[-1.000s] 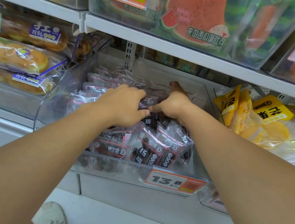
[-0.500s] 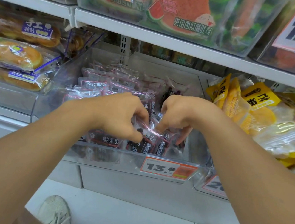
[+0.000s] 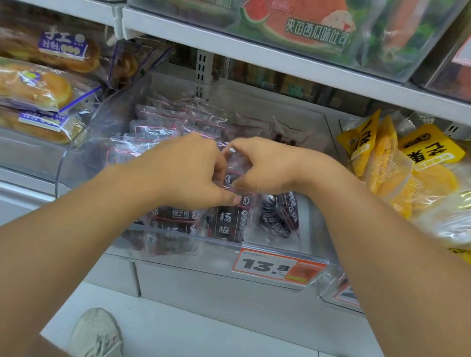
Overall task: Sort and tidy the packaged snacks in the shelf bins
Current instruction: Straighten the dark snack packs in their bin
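Note:
A clear plastic bin (image 3: 273, 279) on the middle shelf holds several small dark plum snack packets with pink edges (image 3: 168, 122). Both hands are over its front half. My left hand (image 3: 189, 167) and my right hand (image 3: 271, 165) meet at the middle and together grip a small bunch of these packets (image 3: 236, 175), fingers curled round them. More packets stand upright at the bin's front (image 3: 225, 220), and a few lie loose at the front right (image 3: 279, 214).
Bread bags (image 3: 21, 84) fill the bin to the left, yellow snack bags (image 3: 411, 171) the bin to the right. Watermelon toast packs (image 3: 304, 11) sit on the shelf above. A price tag reading 13.8 (image 3: 275, 267) hangs on the bin front. My shoes (image 3: 97, 339) stand on white floor.
Both hands drew back from the rear of the bin toward its front, closed on a bunch of packets, and now hold it slightly higher.

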